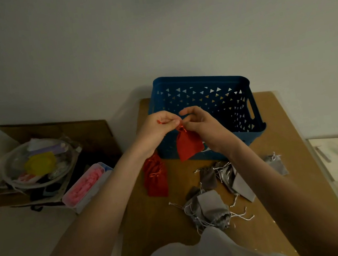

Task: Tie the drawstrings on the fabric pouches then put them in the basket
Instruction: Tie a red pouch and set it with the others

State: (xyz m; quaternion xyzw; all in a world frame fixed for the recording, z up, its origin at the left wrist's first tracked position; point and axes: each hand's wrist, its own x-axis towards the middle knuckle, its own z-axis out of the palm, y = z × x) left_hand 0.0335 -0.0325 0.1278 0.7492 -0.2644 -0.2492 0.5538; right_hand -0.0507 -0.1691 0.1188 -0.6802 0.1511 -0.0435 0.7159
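While the red pouch (pixel 188 144) hangs in the air just before the near wall of the basket (pixel 200 79), both hands meet at its gathered neck. The left hand (pixel 158 126) pinches one end of the drawstring (pixel 162 121) between thumb and curled fingers, and the cord's tip pokes out above the knuckles. The right hand (pixel 203 127) has its fingers curled, thumb and forefinger nipping the cord right at the neck. The basket stands at the far end of the table (pixel 275 126), against the wall. More red pouches (pixel 155 178) lie stacked on the table under the left wrist. Grey pouches (pixel 212 208) lie in a loose heap nearer the person, their white strings trailing, and one grey pouch (pixel 277 164) lies apart near the right edge. Left of the table sit a pink box (pixel 85 187) and a clear bowl (pixel 39 164) of oddments
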